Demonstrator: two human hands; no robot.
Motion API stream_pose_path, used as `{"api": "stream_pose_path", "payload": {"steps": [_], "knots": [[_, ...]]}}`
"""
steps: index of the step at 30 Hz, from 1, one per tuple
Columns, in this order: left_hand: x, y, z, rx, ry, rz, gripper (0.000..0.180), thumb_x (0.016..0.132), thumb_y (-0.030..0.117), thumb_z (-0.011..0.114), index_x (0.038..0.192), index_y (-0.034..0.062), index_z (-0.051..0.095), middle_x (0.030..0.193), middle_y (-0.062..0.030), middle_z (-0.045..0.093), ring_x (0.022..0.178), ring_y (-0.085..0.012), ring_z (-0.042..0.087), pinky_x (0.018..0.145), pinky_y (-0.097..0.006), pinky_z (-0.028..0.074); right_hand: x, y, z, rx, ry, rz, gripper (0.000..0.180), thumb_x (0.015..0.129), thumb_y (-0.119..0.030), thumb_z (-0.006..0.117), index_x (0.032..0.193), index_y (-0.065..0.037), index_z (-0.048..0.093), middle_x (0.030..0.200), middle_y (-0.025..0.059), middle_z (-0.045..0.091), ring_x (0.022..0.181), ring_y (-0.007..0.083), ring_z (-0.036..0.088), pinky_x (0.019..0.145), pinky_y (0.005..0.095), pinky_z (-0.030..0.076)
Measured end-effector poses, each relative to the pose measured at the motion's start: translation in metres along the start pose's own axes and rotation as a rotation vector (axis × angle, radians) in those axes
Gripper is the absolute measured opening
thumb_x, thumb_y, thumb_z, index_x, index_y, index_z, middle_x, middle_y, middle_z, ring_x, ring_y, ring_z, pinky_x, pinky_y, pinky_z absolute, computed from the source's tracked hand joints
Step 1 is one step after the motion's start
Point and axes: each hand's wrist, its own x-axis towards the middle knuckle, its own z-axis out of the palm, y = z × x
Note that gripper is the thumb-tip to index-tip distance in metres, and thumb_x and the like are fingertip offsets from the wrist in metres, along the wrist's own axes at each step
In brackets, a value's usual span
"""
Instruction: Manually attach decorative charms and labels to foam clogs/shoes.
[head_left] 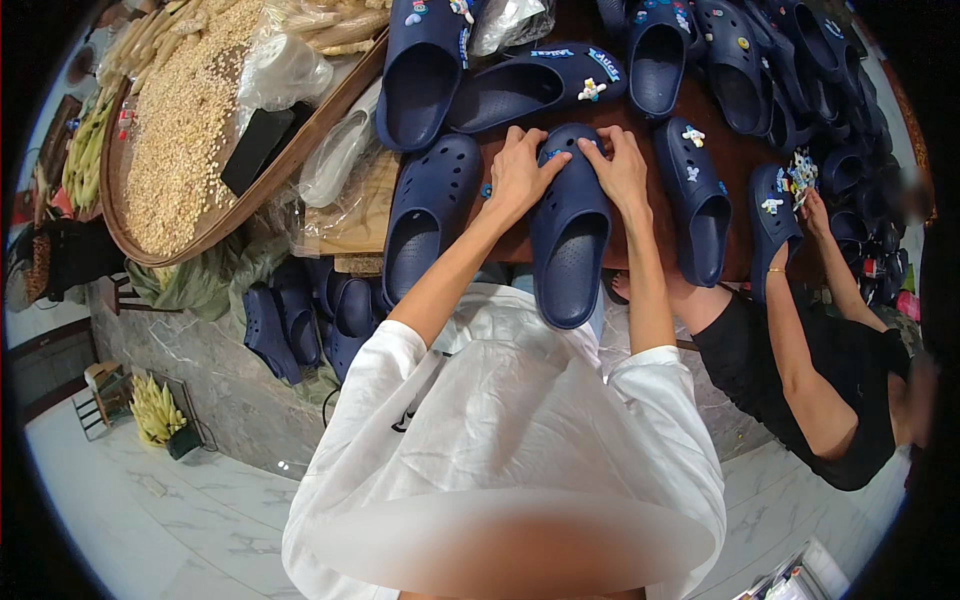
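A navy blue clog point(572, 240) lies in front of me, toe pointing away and heel toward my body. My left hand point(522, 172) grips its toe from the left, thumb pressed on the perforated top by a small bluish charm point(552, 154). From the right, my right hand point(622, 172) grips the same toe, with its thumb also on top. The fingertips at the far side are partly hidden. To the left sits a plain clog point(440, 190) without charms; on the right, another clog point(692, 190) carries white and blue charms.
Several charm-trimmed clogs point(660, 60) crowd the far side of the brown table point(620, 118). At left, a round woven tray point(130, 235) holds pale kernels and a black phone point(262, 145). On the right, a co-worker's hand point(815, 212) touches charms on a clog point(772, 235). More clogs point(298, 318) are piled lower left.
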Motion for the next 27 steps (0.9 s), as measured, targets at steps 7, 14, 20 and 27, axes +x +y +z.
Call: {"api": "stream_pose_path", "payload": {"steps": [7, 14, 20, 27], "knots": [[-0.002, 0.006, 0.007, 0.246, -0.004, 0.159, 0.038, 0.088, 0.028, 0.069, 0.106, -0.0043, 0.061, 0.099, -0.0180, 0.055, 0.085, -0.0384, 0.066, 0.071, -0.047, 0.055, -0.004, -0.010, -0.003, -0.148, 0.105, -0.208, 0.031, 0.090, -0.027, 0.067, 0.102, 0.001, 0.068, 0.096, 0.0199, 0.063, 0.089, 0.0402, 0.064, 0.077, 0.0460, 0.051], [-0.005, -0.002, 0.018, 0.239, 0.035, 0.277, 0.024, 0.095, 0.019, 0.060, 0.099, -0.0050, 0.060, 0.096, -0.0188, 0.055, 0.083, -0.0381, 0.065, 0.070, -0.047, 0.055, -0.004, -0.012, -0.001, -0.278, 0.085, -0.294, 0.024, 0.093, -0.019, 0.063, 0.104, 0.001, 0.070, 0.087, 0.0204, 0.060, 0.081, 0.0394, 0.064, 0.071, 0.0456, 0.051], [-0.009, -0.002, 0.018, 0.136, 0.083, 0.301, 0.020, 0.096, 0.017, 0.058, 0.098, -0.0028, 0.061, 0.095, -0.0204, 0.054, 0.078, -0.0414, 0.064, 0.067, -0.049, 0.054, -0.009, 0.002, 0.000, -0.169, 0.161, -0.248, 0.023, 0.094, -0.016, 0.060, 0.109, 0.000, 0.069, 0.093, 0.0201, 0.061, 0.085, 0.0402, 0.064, 0.076, 0.0459, 0.051], [-0.003, -0.008, 0.018, 0.093, 0.129, 0.303, 0.019, 0.096, 0.017, 0.059, 0.093, -0.0005, 0.064, 0.093, -0.0204, 0.055, 0.073, -0.0426, 0.064, 0.066, -0.050, 0.053, -0.008, 0.006, 0.002, -0.133, 0.119, -0.234, 0.024, 0.096, -0.014, 0.057, 0.112, 0.000, 0.068, 0.098, 0.0196, 0.061, 0.090, 0.0392, 0.063, 0.080, 0.0459, 0.051]]}}
